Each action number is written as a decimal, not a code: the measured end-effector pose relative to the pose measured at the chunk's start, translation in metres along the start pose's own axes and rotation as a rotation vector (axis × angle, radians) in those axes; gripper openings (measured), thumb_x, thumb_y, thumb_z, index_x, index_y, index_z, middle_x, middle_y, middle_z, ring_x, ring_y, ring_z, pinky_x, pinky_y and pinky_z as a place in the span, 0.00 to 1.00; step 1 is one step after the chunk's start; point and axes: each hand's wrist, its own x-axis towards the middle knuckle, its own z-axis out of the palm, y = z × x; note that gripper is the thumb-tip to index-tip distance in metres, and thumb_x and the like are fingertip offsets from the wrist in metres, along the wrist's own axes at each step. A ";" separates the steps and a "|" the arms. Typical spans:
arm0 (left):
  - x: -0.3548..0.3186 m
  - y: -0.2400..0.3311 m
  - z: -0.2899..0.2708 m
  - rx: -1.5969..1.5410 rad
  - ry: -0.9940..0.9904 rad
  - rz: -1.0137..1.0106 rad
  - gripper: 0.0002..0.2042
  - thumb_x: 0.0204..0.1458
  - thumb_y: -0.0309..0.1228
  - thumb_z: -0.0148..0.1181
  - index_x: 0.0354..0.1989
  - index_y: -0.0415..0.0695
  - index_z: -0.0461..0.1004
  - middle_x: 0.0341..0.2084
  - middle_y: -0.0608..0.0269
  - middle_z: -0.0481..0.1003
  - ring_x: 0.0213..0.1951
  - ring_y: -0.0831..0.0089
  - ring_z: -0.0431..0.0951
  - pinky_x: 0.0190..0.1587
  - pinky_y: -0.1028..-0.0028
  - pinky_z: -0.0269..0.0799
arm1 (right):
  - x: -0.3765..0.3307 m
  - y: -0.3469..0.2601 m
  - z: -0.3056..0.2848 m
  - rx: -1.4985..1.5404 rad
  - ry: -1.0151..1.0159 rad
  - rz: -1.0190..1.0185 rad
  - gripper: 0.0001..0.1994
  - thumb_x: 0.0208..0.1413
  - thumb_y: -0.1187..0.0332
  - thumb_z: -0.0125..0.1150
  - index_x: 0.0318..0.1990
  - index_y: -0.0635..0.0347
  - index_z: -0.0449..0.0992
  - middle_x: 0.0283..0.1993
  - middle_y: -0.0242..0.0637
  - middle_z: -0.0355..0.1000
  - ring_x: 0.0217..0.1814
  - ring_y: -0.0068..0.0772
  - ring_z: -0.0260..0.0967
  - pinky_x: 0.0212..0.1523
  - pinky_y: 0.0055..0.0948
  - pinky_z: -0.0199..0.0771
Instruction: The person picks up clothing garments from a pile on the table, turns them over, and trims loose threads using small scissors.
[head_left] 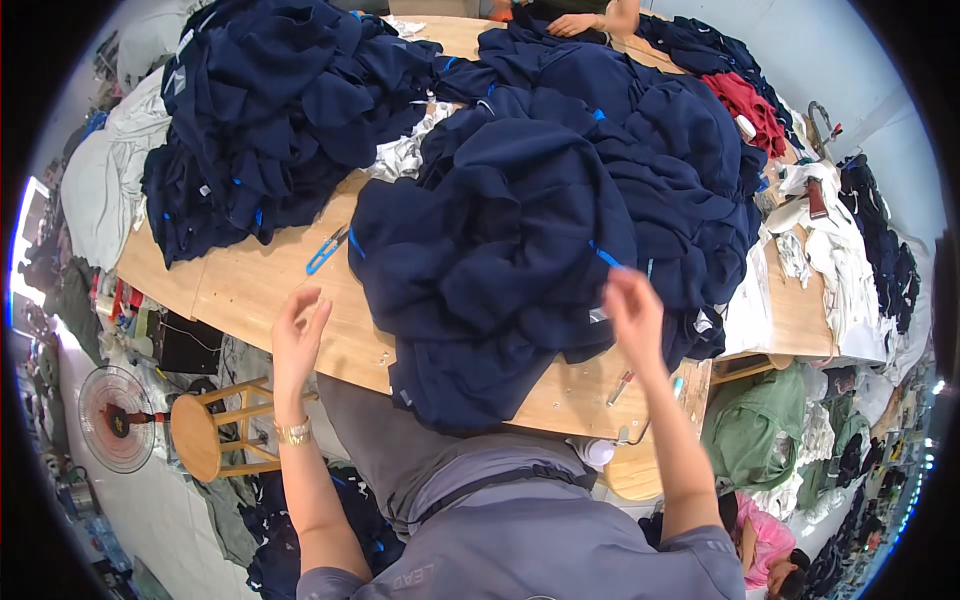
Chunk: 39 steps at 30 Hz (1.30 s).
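Navy fleece is heaped across the wooden table, and the nearest navy garment spills over the front edge toward the person. Both hands are raised and hold nothing: the left hand hovers open over bare wood, fingers loosely spread, while the right hand hangs just above the garment's right side, fingers relaxed and slightly curled. A blue thread snip lies on the table near the left hand, just beside the garment's left edge. Handling this piece well seems to call for taking it by a seam or hem with both hands and lifting it free of the pile behind, so neighbouring garments do not drag along.
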 end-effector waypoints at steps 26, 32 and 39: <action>-0.017 0.000 0.068 -0.658 0.058 0.146 0.05 0.49 0.22 0.60 0.34 0.37 0.74 0.27 0.62 0.75 0.29 0.79 0.74 0.34 0.81 0.69 | -0.130 0.077 0.042 -0.972 -0.329 -0.194 0.16 0.48 0.65 0.51 0.44 0.64 0.67 0.54 0.54 0.59 0.56 0.54 0.55 0.59 0.46 0.51; -0.011 0.002 0.072 -0.822 0.015 0.095 0.05 0.51 0.22 0.57 0.36 0.36 0.73 0.30 0.62 0.74 0.30 0.79 0.74 0.35 0.81 0.70 | -0.131 0.082 0.037 -1.013 -0.341 -0.200 0.17 0.47 0.66 0.52 0.45 0.64 0.67 0.53 0.54 0.60 0.55 0.52 0.57 0.58 0.45 0.53; -0.004 0.014 0.082 -0.891 -0.057 0.057 0.07 0.52 0.20 0.55 0.40 0.36 0.70 0.33 0.64 0.72 0.28 0.82 0.71 0.30 0.85 0.68 | -0.125 0.071 0.044 -0.955 -0.312 -0.176 0.19 0.47 0.67 0.54 0.48 0.62 0.67 0.52 0.51 0.62 0.52 0.50 0.60 0.57 0.44 0.56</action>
